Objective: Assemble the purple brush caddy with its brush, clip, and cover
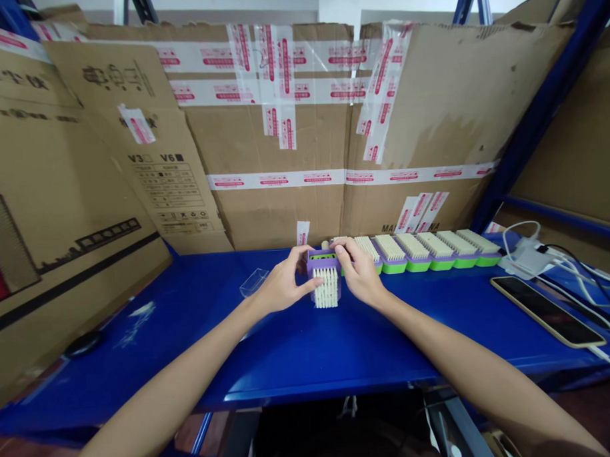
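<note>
Near the back of the blue table I hold a small purple and green plastic box (322, 254) tilted up, with rows of cream-coloured pegs (326, 294) facing me. My left hand (281, 283) grips its left side, the thumb lying across the pegs. On the opposite side, my right hand (360, 272) is closed on the upper right edge. Just behind and to the right stands a row of several similar boxes (417, 251), purple over green with cream pegs on top. A clear plastic lid or tray (254, 282) lies left of my left hand.
Taped cardboard sheets (282, 149) wall off the back of the blue table (188, 326), with a cardboard box (47, 171) at the left. To the right lie a phone (548, 311) and a white power strip (526, 257) with tangled cables. A dark round object (83, 343) sits near the left edge.
</note>
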Demonstrator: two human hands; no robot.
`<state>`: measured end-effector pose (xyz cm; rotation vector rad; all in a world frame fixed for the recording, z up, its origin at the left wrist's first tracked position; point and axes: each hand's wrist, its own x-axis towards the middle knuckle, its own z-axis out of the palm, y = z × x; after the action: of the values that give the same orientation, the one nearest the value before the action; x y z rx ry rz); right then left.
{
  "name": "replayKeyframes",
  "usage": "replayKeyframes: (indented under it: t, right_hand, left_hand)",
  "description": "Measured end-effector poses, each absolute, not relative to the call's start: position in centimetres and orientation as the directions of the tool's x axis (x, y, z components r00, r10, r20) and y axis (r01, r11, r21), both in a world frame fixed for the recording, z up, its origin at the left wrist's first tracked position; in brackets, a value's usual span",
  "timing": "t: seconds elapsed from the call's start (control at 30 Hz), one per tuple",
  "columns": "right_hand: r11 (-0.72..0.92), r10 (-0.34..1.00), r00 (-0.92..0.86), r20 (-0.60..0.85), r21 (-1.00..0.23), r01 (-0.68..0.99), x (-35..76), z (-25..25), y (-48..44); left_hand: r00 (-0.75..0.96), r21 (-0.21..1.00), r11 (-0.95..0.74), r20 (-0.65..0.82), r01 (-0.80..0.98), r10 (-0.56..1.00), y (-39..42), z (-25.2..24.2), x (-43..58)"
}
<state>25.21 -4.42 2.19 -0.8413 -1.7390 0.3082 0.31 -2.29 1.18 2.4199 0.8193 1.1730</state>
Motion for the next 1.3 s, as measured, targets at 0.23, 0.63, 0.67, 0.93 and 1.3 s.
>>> replayKeyframes:
  t: [0.23,0.63,0.67,0.93,1.3]
  right_hand:
    - [0.712,0.674,-0.127,0.728,-0.594,0.375,25.2,2.2,-4.4]
    - [0.686,0.702,-0.105,0.704,-0.629,0.366,25.1,2.1,-4.7]
    - [0.683,0.705,-0.102,0.702,-0.635,0.361,25.1,2.0,-4.6]
    - [0.672,0.721,0.041,0.692,-0.713,0.201,24.6,2.1,-4.6]
    - [0.560,0.823,0.143,0.551,-0.828,-0.033,24.3,1.4,-3.5]
  left_hand:
    - [0.488,0.522,-0.776,0.605,0.353,0.629,-2.2,1.1,0.3]
    - [0.488,0.545,-0.745,0.564,0.385,0.666,-2.5,1.4,0.3]
    - [0.489,0.543,-0.746,0.565,0.385,0.664,-2.5,1.4,0.3]
    - [0.489,0.530,-0.760,0.582,0.376,0.649,-2.3,1.1,0.3]
    - [0.491,0.508,-0.780,0.607,0.366,0.625,-2.1,1.1,0.2]
